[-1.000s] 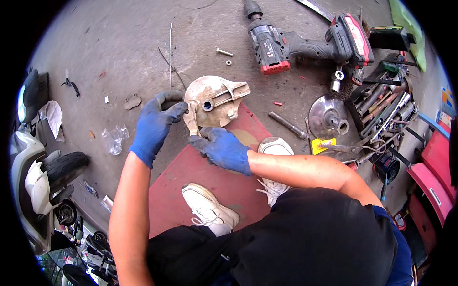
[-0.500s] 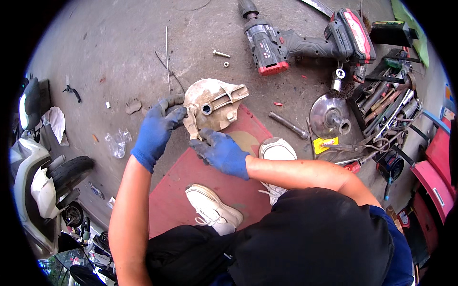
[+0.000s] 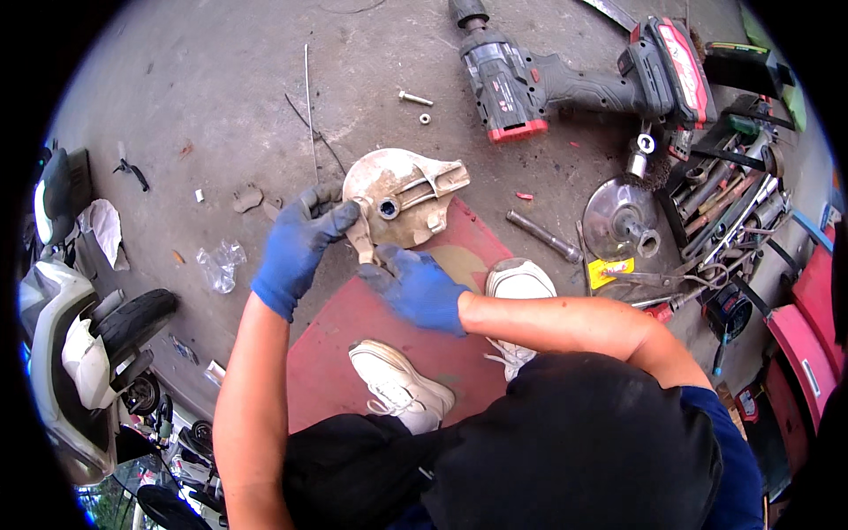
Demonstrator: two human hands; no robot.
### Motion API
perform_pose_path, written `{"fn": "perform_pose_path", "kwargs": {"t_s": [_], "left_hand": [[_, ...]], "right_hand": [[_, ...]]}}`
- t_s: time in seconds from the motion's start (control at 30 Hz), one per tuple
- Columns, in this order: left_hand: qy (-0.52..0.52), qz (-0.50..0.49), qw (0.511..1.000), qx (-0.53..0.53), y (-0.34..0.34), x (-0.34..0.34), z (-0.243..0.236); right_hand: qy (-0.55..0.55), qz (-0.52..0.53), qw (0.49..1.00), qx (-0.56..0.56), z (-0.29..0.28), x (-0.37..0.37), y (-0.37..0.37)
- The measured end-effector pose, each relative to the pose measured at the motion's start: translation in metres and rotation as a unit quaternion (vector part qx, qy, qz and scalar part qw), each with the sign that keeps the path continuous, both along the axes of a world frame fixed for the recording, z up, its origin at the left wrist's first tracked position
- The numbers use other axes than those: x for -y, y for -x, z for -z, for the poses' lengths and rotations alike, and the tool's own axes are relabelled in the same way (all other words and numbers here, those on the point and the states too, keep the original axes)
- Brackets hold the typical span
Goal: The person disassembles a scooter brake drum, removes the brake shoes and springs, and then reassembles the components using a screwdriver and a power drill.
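A dirty, pale metal drum brake plate (image 3: pixel 389 172) lies at the top of the red mat, with a round hole and a pointed arm toward the right. A short brake lever (image 3: pixel 360 240) runs along its left side. My left hand (image 3: pixel 305 243), in a blue glove with dark fingers, is closed at the plate's left edge, thumb and fingers at the lever's upper end. In the same kind of glove, my right hand (image 3: pixel 415 287) pinches the lever's lower end. The gloves hide the exact contact points.
A cordless impact wrench (image 3: pixel 548 79) lies at the upper right. Beside it are a bolt (image 3: pixel 415 98), a nut (image 3: pixel 425 118), a steel rod (image 3: pixel 543 236), a round metal dish (image 3: pixel 609 212) and a toolbox (image 3: pixel 676 208) of hand tools. Parked motorcycles (image 3: pixel 66 344) stand left.
The whole view has shifted slightly to the right. Both hands stay at the brake lever, with only small finger movements.
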State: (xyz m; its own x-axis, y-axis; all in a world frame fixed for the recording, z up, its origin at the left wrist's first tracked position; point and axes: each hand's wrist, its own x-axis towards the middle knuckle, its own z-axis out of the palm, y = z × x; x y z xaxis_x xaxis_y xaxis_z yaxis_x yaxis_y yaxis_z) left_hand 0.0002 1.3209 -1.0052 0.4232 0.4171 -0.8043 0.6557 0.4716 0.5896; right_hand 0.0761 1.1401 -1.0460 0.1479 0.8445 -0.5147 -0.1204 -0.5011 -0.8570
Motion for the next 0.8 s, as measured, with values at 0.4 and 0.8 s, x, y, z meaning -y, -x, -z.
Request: {"fn": "perform_pose_path", "kwargs": {"t_s": [0.4,0.8], "left_hand": [[0.029,-0.059,0.998,0.008,0.003,-0.003,0.008],[0.076,-0.115,0.99,0.039,0.001,0.009,0.013]], "right_hand": [[0.053,-0.026,0.997,-0.046,-0.01,-0.003,-0.011],[0.195,-0.075,0.961,-0.182,-0.019,0.018,-0.08]]}}
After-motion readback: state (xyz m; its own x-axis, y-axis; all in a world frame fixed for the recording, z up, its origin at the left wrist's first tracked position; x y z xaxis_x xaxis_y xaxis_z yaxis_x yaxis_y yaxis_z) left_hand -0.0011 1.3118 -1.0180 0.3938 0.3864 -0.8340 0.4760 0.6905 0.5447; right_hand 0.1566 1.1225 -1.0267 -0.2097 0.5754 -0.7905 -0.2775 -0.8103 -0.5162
